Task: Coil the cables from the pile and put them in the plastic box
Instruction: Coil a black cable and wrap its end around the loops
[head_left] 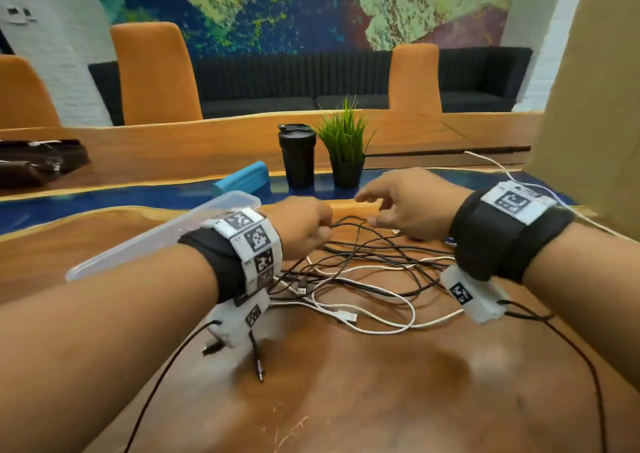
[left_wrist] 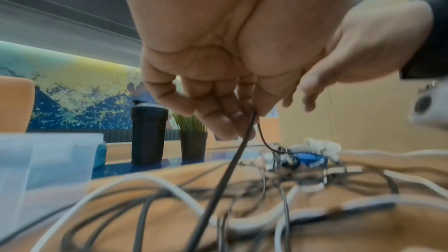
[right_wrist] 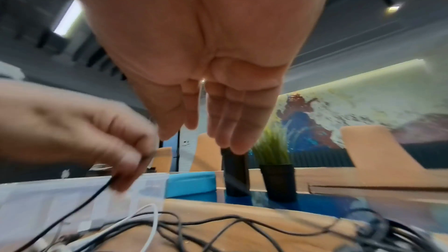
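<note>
A tangled pile of black and white cables (head_left: 363, 276) lies on the wooden table (head_left: 346, 400) under both hands. My left hand (head_left: 323, 229) hovers over the pile's far left side and pinches a black cable (left_wrist: 232, 162) between thumb and curled fingers (left_wrist: 218, 118); the cable runs down into the pile. My right hand (head_left: 367, 210) hangs just right of it with fingers straight and relaxed (right_wrist: 227, 125), holding nothing. The clear plastic box (head_left: 162, 234) stands to the left of the pile, behind my left wrist; it also shows as the box (right_wrist: 72, 198) in the right wrist view.
Behind the pile stand a black tumbler (head_left: 298, 156), a potted plant (head_left: 346, 151) and a blue case (head_left: 242, 179). A dark bag (head_left: 34, 165) lies far left. A white cable (head_left: 502, 172) trails off to the right. Wrist camera leads run back toward me.
</note>
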`<state>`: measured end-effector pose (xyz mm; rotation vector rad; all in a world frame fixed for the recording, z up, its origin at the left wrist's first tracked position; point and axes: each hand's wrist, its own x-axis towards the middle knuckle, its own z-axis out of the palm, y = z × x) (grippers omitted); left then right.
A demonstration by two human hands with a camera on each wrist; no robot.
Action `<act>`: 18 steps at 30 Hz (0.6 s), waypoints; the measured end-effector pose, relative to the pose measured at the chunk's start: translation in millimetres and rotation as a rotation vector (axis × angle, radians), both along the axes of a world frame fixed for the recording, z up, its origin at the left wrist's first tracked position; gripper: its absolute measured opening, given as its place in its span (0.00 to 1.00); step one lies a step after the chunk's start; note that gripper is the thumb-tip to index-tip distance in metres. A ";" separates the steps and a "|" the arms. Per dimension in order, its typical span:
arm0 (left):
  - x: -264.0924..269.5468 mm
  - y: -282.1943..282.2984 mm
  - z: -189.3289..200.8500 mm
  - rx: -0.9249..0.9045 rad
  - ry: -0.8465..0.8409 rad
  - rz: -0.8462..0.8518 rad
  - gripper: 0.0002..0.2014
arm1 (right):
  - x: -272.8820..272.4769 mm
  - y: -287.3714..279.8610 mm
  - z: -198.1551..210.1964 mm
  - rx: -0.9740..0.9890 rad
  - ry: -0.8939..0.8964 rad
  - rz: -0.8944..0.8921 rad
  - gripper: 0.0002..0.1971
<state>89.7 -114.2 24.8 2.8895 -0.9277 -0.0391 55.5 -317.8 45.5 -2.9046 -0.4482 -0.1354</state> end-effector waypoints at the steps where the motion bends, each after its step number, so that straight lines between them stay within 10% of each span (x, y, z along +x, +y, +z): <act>1: 1.6 3.1 10.7 -0.064 -0.038 -0.020 0.05 | 4.1 11.4 -1.4 -0.036 -0.052 0.035 0.20; 6: 10.3 19.4 62.9 -0.412 -0.064 -0.039 0.06 | 26.5 27.4 25.6 0.348 -0.317 0.050 0.08; 14: 7.5 60.0 65.9 -0.917 0.421 -0.048 0.10 | 39.3 -21.4 108.4 0.814 -0.534 -0.137 0.07; 18: 5.8 54.1 57.2 -1.205 0.699 -0.014 0.11 | 30.3 -19.4 110.4 0.245 -0.421 -0.267 0.21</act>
